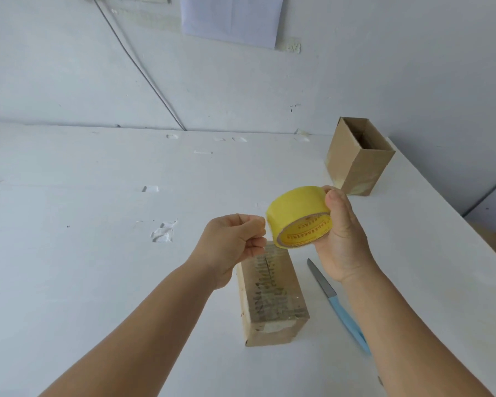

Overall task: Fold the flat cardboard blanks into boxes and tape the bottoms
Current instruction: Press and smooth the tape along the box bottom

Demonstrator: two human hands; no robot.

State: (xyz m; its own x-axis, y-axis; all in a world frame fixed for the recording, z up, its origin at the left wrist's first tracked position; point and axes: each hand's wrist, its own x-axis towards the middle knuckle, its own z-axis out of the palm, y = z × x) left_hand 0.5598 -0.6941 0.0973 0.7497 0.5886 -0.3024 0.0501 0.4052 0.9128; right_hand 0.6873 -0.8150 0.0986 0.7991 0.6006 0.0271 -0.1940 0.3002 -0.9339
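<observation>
Yellow tape roll (298, 217), centre right of frame, held above the table. Folded brown box (271, 299), lower centre, lies bottom-up, seam covered in clear tape. Second brown box (355, 164), upper right, stands upright, top open, tape around its base.

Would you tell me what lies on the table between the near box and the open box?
In the head view, only the tape roll, held above the bare table.

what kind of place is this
Probably a small packing work area: a white table with folded cardboard boxes, a yellow tape roll held in the right hand, and a knife.
</observation>
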